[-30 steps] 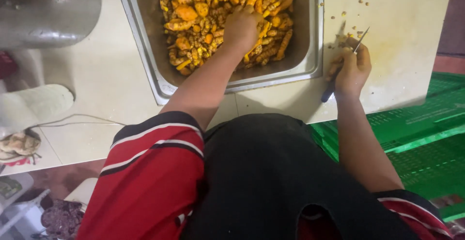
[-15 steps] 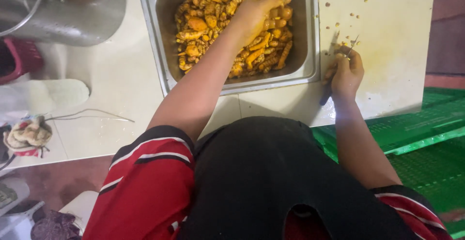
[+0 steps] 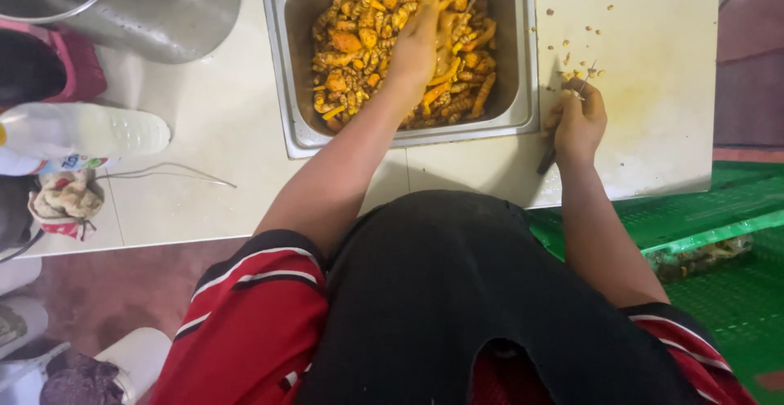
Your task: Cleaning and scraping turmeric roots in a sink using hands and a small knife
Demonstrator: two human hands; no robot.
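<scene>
At a pale worktop (image 3: 204,127), left hand (image 3: 415,46) sunk among orange turmeric roots (image 3: 359,54) in steel tray (image 3: 523,86), fingers closing on one; right hand (image 3: 578,119) clamped around small knife (image 3: 563,127) over cutting board (image 3: 653,62), ready for trimming.

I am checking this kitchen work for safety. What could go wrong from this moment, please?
1. The right hand holds a small knife while the left hand digs in the metal tray of orange-yellow root pieces; with attention on the tray, the blade may cut the fingers.
2. The cutting board shows yellow stain and scraps, so a wet, juicy grip on the knife may slip.
</scene>
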